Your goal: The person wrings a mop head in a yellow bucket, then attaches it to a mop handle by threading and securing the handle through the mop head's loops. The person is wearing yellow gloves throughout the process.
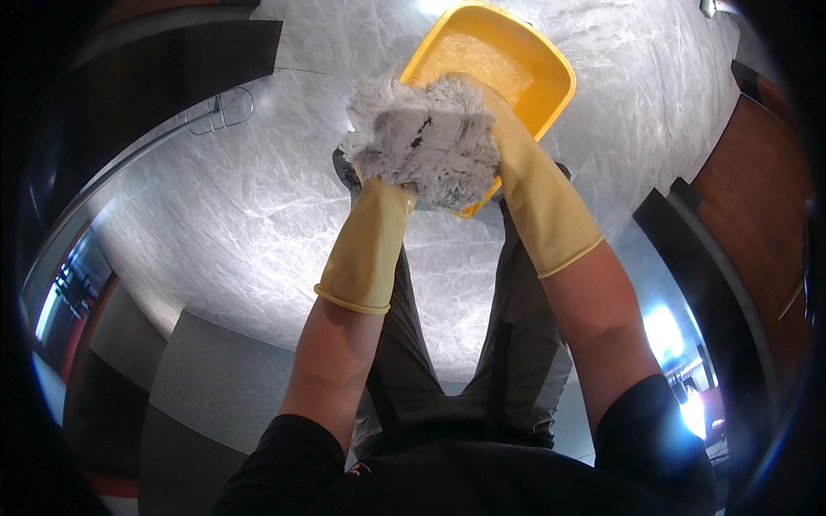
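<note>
A shaggy grey mop pad point(432, 142) with dark marks near its middle is held up in front of my legs. Both my hands wear pale yellow rubber gloves. My left hand point(386, 188) grips the pad from below, its fingers hidden behind the fluff. At the pad's upper right side, my right hand point(485, 97) holds it too, with most of the fingers out of sight. Beneath and beyond the pad stands a yellow plastic basin point(547, 97). Droplets or a little water show on its bottom, and its near part is largely covered by the pad and glove.
The basin stands on a grey marble-patterned floor point(271, 193). My feet flank its near end. A bent metal rail or rack point(222, 111) lies at the left by a dark panel point(187, 58). Brown and black furniture point(742, 187) borders the right.
</note>
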`<state>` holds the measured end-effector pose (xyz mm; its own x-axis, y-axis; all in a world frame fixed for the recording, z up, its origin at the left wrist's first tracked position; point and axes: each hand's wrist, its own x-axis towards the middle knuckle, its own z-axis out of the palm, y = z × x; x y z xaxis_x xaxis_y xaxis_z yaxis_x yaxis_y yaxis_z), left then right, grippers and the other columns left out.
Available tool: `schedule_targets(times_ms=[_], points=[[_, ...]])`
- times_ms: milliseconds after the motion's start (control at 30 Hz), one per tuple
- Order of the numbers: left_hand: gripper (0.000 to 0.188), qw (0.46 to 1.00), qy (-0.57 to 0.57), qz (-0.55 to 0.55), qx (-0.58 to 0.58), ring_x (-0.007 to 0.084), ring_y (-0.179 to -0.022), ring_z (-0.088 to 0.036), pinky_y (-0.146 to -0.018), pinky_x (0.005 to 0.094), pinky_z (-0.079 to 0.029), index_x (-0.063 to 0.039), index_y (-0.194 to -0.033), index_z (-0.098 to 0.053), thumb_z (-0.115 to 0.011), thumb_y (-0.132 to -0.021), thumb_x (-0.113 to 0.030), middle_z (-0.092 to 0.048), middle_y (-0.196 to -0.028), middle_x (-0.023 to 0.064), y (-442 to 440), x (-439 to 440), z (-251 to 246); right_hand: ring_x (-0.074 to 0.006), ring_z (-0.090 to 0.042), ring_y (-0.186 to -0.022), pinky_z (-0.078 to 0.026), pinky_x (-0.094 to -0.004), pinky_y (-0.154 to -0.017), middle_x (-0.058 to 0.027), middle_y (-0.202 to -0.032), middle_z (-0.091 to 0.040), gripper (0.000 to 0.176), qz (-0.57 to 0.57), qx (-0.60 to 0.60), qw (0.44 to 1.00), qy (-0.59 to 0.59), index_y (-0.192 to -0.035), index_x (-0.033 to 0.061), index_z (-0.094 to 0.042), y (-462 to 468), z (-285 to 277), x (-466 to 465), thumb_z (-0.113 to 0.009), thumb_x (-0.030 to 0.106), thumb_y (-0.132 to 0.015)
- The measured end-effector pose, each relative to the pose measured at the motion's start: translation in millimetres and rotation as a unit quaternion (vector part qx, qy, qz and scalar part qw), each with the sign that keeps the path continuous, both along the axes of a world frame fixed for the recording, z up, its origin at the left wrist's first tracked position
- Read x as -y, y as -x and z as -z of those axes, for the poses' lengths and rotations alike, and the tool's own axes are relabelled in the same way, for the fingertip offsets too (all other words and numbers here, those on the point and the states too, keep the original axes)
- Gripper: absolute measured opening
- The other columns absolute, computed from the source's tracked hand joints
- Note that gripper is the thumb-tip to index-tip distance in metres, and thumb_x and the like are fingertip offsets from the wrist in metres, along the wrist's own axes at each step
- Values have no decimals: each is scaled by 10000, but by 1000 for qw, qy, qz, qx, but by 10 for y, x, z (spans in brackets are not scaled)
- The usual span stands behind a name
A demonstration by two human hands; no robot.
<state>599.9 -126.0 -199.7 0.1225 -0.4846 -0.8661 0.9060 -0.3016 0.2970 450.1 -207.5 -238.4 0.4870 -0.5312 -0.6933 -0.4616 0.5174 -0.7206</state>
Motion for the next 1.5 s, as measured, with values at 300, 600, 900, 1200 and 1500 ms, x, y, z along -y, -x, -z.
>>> schedule_targets(times_ms=[300,600,900,1200,1500], points=[[307,1000,4,23,4,234,-1003,-645,-855,352,-538,-27,-1203,-609,-539,-996,-243,-651,-1104,101,7,99,129,-224,-614,-1134,-500,-356,-933,-101,-1238,-631,379,-109,-88,965,223,-1291,60,-585,34,509,49,-573,275,-978],[314,999,15,36,3,236,-1009,-645,-856,356,-541,-28,-1214,-602,-543,-995,-246,-649,-1115,102,50,70,116,-281,-494,-1326,-404,-429,-1107,-126,-1431,-522,612,427,77,890,-141,-1458,94,-434,191,-84,-230,-331,539,-1050],[322,998,23,56,16,237,-1014,-645,-858,359,-545,-28,-1225,-595,-547,-995,-248,-647,-1125,103,266,28,134,-335,-354,-1430,-288,-484,-1187,-125,-1563,-377,659,386,515,714,-274,-1544,121,-316,163,-335,-678,-286,555,-1050],[331,997,33,71,25,238,-1020,-645,-859,363,-548,-29,-1236,-589,-552,-994,-251,-645,-1136,104,255,-15,98,-326,-381,-1402,-276,-453,-1192,-116,-1514,-434,583,448,135,851,-238,-1487,122,-408,-31,-617,-271,-449,447,-1005],[340,996,35,78,29,240,-1025,-645,-861,367,-552,-29,-1248,-582,-556,-993,-254,-643,-1147,104,184,-39,146,-296,-423,-1369,-282,-399,-1192,-105,-1450,-509,519,475,115,820,-296,-1414,115,-516,-123,-763,-183,-580,352,-957]])
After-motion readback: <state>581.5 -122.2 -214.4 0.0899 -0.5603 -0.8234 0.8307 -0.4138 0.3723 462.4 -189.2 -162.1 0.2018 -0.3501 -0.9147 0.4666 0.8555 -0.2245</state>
